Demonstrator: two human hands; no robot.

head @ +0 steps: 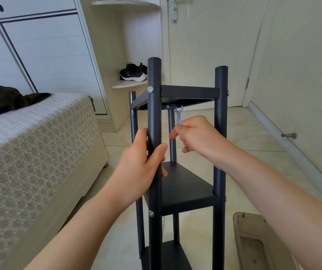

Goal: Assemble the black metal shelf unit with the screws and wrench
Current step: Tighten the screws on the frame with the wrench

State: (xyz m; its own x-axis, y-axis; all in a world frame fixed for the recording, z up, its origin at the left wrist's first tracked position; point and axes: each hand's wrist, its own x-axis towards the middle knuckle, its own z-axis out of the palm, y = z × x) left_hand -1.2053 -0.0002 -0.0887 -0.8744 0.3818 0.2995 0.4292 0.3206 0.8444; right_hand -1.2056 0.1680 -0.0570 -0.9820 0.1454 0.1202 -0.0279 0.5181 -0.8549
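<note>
Matt black metal shelf unit (185, 184), shiny silver wrench (179, 114), patterned woven bedspread (29, 145), glossy floor tiles (257, 162)

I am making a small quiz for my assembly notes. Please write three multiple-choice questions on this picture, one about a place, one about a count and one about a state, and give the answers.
1. Where are the black shoes?
A. on the bed
B. on the corner shelf beside the door
C. on the floor

2. How many upright posts of the shelf unit can be seen?
A. two
B. three
C. four

3. What is the left hand doing?
A. lying flat on a shelf
B. gripping the front post
C. hanging free

Answers:
1 B: the shoes sit on the lower rounded shelf, left of the door.
2 C: two posts stand in front and two thinner-looking ones behind.
3 B: its fingers and thumb curl round the post, while the right hand pinches the wrench.
</note>
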